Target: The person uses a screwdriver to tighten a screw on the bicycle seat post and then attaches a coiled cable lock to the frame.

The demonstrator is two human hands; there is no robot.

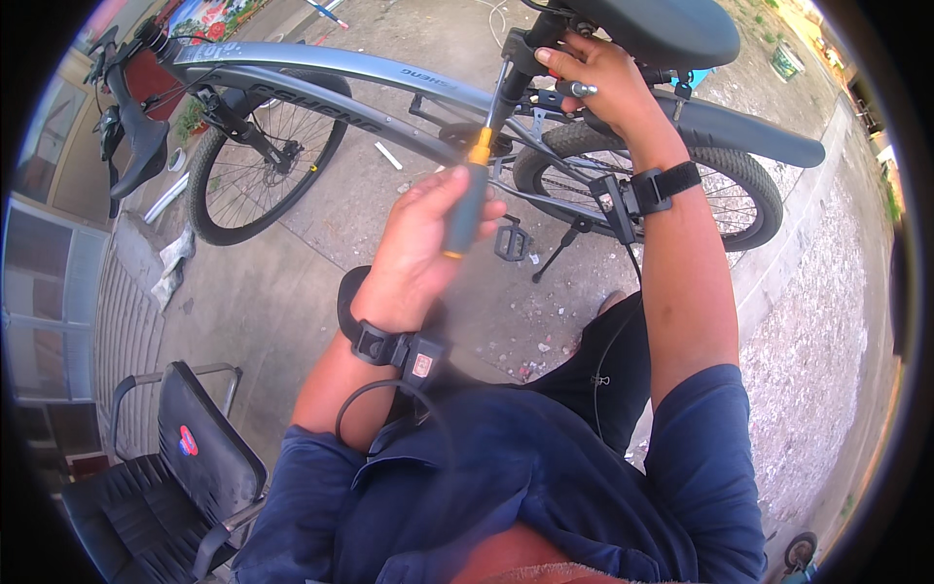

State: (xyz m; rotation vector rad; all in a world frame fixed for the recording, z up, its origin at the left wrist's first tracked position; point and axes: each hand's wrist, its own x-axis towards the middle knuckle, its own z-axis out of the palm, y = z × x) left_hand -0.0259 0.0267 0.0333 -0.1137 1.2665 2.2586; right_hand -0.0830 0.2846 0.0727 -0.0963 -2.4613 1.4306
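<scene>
left hand grasps a screwdriver near centre — right hand curls by the seat post, its hold unclear — bucket upper right, contents indistinct.

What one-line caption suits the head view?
The left hand holds a grey-and-yellow screwdriver up to a grey bicycle, the right hand close below its black saddle.

Grey-and-yellow screwdriver handle, grey bicycle frame, black saddle, navy shirt

saddle above right hand, rear wheel below; open room left of left hand.
</scene>
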